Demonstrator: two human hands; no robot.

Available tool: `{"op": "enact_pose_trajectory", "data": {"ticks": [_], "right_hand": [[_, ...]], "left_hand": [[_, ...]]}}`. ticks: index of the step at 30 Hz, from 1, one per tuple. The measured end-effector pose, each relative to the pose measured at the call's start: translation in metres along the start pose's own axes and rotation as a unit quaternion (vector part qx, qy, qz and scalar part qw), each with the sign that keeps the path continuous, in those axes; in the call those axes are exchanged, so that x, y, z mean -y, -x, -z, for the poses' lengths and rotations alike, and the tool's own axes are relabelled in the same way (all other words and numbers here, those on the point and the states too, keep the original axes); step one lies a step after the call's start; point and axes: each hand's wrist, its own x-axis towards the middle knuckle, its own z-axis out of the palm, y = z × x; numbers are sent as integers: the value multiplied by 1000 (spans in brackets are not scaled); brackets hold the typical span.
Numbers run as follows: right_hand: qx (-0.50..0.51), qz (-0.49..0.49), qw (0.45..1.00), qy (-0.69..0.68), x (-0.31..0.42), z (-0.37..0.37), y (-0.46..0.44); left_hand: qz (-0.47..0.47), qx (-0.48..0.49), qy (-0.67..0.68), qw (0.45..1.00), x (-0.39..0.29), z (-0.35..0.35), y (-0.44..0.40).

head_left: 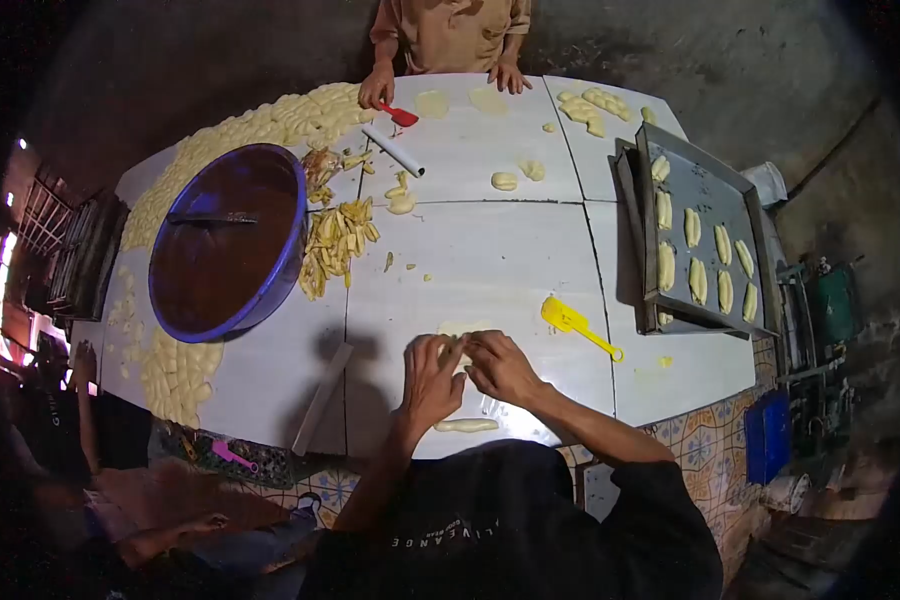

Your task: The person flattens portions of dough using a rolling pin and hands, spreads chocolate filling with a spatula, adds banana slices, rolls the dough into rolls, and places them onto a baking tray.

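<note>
My left hand (433,383) and my right hand (502,367) meet at the near side of the white table. Between them lies a flattened piece of dough (457,327), its far edge showing beyond my fingers. The fingers of both hands are bent and pinched together on the dough, which hides most of it and anything inside it. Just in front of me, below my hands, rests a thin rolled strip of dough (466,425). To the right of my right hand lies a yellow scraper (582,326) with a long handle.
A blue basin (297,250) of brown filling stands left, beside yellow strips (338,240) and many dough pieces (180,375). A metal tray (705,190) with shaped dough sits right. Across the table, a person's hand (377,86) touches a red scraper (400,116) near a white rod (394,150).
</note>
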Motion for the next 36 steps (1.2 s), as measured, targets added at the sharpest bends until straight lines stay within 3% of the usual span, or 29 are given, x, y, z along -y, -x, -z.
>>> {"op": "enact_pose_trajectory", "data": {"ticks": [1, 3, 5, 8, 11, 14, 16, 20, 21, 22, 25, 26, 27, 29, 30, 32, 34, 36], "right_hand": [[19, -33, 999, -16, -6, -8, 6], [51, -99, 993, -45, -23, -26, 17], [-13, -103, 994, -18, -22, -22, 13], [-78, -129, 986, 76, -13, -17, 13], [-25, -163, 985, 46, 8, -13, 17], [29, -187, 969, 157, -7, -42, 10], [37, -238, 955, 174, -23, -42, -24], [-90, -235, 957, 146, -65, -34, -71], [-118, -224, 961, 108, -73, -29, -72], [-140, -226, 964, 21, -60, -9, -74], [-82, -168, 981, 43, -57, -3, -38], [-38, -132, 989, 56, -47, -1, -33], [34, -163, 986, -12, -37, 2, -32], [21, -105, 985, 132, -47, -18, -26], [-12, -114, 979, 169, -50, -23, -29], [-42, -156, 982, 101, -52, -15, -39], [-67, -186, 980, -12, -58, -11, -41], [-103, -135, 985, 12, -48, -9, -26]], "left_hand": [[-26, 24, 18, 999, 0, 0, 2], [-45, -43, 47, 997, 15, -20, 0], [-19, -23, -15, 999, 24, -25, 3], [18, -72, -58, 996, 9, -24, 8], [85, 83, -82, 990, -2, -16, 18], [161, 114, -143, 970, 17, -37, -11], [169, 70, -160, 970, 38, -54, -44], [217, -56, -107, 969, 83, -74, -101], [233, -97, -5, 968, 90, -71, -103], [204, -84, 34, 975, 95, -61, -98], [87, -2, 75, 993, 73, -38, -54], [44, 34, 77, 995, 62, -32, -41], [55, 76, 59, 994, 50, -32, -37], [26, 95, -2, 995, 52, -42, -33], [48, 70, -6, 996, 54, -47, -37], [93, 15, -17, 995, 56, -51, -44], [78, -18, 39, 996, 60, -44, -39], [48, -40, 48, 997, 51, -30, -29]]}}
